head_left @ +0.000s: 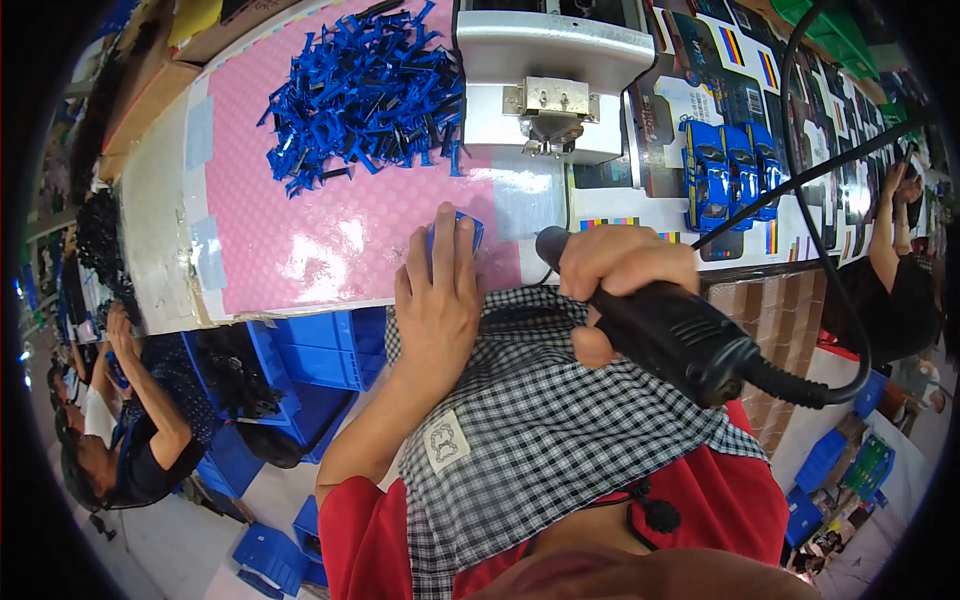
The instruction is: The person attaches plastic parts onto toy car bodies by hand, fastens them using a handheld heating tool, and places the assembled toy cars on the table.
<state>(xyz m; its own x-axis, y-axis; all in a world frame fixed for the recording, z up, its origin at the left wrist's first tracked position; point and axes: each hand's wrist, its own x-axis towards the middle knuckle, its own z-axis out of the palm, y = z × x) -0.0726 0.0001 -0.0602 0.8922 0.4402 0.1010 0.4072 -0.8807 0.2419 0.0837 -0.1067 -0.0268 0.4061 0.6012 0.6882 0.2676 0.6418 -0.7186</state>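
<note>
My left hand (441, 290) lies over a blue plastic part (476, 232) near the front edge of the pink mat, fingers stretched along it and gripping it. Most of that part is hidden beneath the fingers. A black corded electric screwdriver (665, 335) is in my right hand (630, 268), held in the air by the table edge with its nose to the left. Its tip is not clearly visible. Beyond my left hand lies a heap of small blue and black plastic pieces (370, 95). Several blue toy cars (708, 180) stand side by side to the right.
A metal machine (555, 60) with a small bracketed outlet stands at the back middle. The screwdriver's black cable (815, 230) loops across the right side. Blue bins (315, 350) sit below the table at left. Other people work at both sides (165, 420).
</note>
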